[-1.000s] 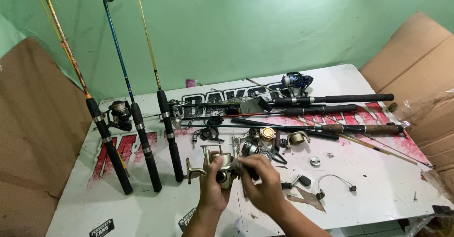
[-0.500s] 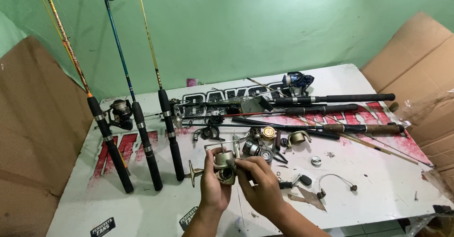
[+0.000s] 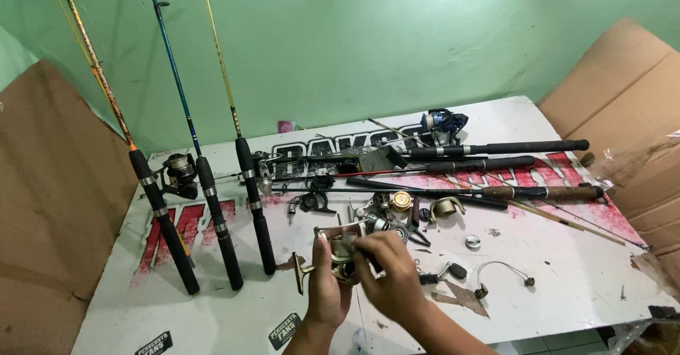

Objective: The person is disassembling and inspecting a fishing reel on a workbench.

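While our left hand [image 3: 327,284] grips the gold reel body [image 3: 338,254] and the right hand [image 3: 388,277] pinches its top, we have turned it since a second ago, crank handle [image 3: 303,277] now left. Beyond lie loose reel parts [image 3: 397,210]; farther left, three rods [image 3: 212,206] lean.

one head-worn view looks steeply down and forward over the white table [image 3: 567,284], hands close below

The reel body [image 3: 338,252] is mostly hidden behind the left hand [image 3: 327,284] and right hand [image 3: 389,273] — its details unreadable. Beyond the reel body, three rods' [image 3: 205,185] tips run off the top edge.
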